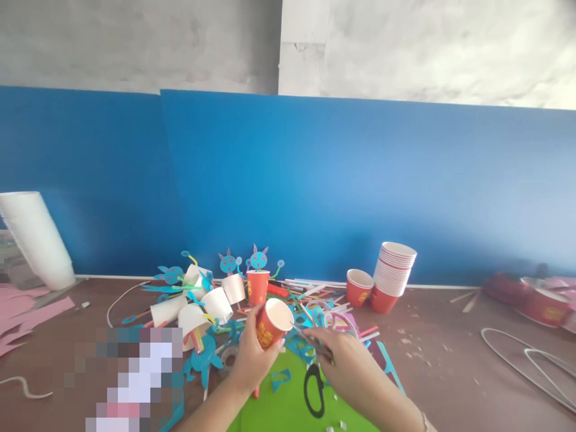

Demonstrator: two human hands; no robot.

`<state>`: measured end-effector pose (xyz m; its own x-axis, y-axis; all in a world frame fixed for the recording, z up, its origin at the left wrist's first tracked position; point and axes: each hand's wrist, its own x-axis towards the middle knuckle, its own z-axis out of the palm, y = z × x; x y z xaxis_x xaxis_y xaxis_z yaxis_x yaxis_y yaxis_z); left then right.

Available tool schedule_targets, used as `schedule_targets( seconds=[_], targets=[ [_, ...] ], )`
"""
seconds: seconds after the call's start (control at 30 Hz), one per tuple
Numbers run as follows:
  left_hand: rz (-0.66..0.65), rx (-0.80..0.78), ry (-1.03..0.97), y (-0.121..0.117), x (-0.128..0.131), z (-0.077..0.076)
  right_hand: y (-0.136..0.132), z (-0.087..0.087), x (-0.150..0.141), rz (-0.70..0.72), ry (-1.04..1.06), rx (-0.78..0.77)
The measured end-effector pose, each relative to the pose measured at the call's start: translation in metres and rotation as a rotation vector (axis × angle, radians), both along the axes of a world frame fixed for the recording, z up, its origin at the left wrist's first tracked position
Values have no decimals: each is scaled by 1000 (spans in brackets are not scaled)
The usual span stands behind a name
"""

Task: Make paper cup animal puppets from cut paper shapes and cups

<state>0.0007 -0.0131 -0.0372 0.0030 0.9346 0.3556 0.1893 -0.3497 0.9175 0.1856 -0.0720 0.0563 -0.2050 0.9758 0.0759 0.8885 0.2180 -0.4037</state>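
Note:
A red paper cup (pixel 266 333) with yellow print and a white inside is gripped by my left hand (pixel 254 354), its mouth tilted toward me. My right hand (pixel 339 354) is closed around a pair of scissors (pixel 314 390). One black handle loop hangs below that hand, over the green sheet (pixel 279 414). A thin metal blade points left at the cup's rim; whether it touches cannot be told. Behind the left hand are white cups (pixel 217 305) with blue paper pieces and a red cup (pixel 258 288) topped by a blue paper animal face.
Stacked red-and-white cups (pixel 390 276) stand at back right beside a single red cup (pixel 359 288). White cups (pixel 38 240) are stacked at far left, near pink paper (pixel 31 324). Straws and paper scraps lie mid-table. A white cable (pixel 508 348) loops at right, before a blue panel (pixel 315 180).

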Motion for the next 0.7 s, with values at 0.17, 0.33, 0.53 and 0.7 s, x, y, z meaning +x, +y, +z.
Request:
schedule_targets(
  seconds=[0.17,0.33,0.53,0.7],
  targets=[
    [184,6,-67,6,-1,0,-1,-12,10,66,5,-96],
    [171,67,-172,7,-3,2,-2,-17,5,200,-31,-130],
    [80,91,-185,2,0,3,24,-19,9,-239,-387,-33],
    [2,80,-209,-1,1,4,33,-35,16,-287,-436,-103]
  ],
)
